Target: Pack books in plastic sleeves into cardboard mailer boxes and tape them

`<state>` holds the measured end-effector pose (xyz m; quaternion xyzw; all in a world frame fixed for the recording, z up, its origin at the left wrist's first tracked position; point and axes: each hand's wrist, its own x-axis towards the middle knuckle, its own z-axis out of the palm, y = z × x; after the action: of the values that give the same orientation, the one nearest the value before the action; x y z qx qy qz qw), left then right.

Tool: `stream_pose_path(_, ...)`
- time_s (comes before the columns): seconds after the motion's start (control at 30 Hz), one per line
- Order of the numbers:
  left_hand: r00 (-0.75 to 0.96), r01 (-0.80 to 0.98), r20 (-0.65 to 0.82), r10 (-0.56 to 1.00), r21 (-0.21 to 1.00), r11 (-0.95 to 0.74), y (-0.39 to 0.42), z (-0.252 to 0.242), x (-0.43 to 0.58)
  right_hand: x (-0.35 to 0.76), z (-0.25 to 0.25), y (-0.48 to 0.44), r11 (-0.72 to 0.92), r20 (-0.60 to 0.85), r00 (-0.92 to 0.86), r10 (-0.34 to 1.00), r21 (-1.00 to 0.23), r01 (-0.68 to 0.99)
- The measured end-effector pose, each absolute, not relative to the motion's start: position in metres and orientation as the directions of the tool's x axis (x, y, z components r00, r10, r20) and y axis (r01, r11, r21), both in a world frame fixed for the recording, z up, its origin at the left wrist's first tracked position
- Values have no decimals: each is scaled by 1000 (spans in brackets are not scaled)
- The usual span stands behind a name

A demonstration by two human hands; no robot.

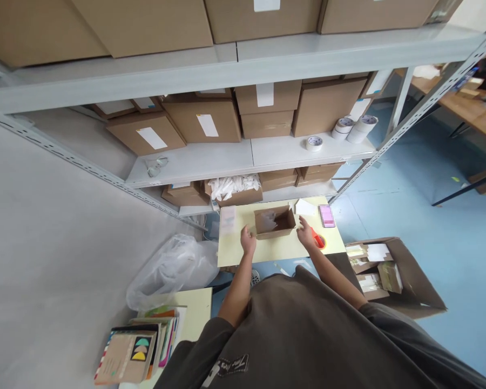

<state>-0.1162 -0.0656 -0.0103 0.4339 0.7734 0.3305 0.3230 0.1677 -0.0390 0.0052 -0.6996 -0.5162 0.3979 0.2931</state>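
Note:
A small open cardboard box (275, 233) sits on the pale yellow table in front of me, with translucent whitish wrapping (268, 220) inside its left part. My left hand (248, 241) is by the box's left end, its fingers loosely bent and apart; whether it touches the cardboard I cannot tell. Beyond the right end of the box is my right hand (305, 233), with thumb and fingers spread and nothing between them. Right beside that hand lies a red tape dispenser (317, 238). White paper (305, 207) and a pink-screened phone (326, 215) are farther back on the right.
Shelving (210, 162) with cardboard boxes and white tape rolls (315, 142) rises behind the table (235, 251). A large carton (417, 275) of smaller boxes stands on the right. At left are a plastic bag (178, 265) and stacked books (125, 356).

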Motion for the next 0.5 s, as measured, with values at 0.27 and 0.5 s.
stream_pose_path(0.27,232,691,-141,962,720,-61,-19,36,-71,126,23,8,80,-111,-251,961,-762,643)
stream_pose_path(0.5,144,908,-327,934,419,7,-31,15,-100,147,-4,10,23,-281,-241,929,-606,795)
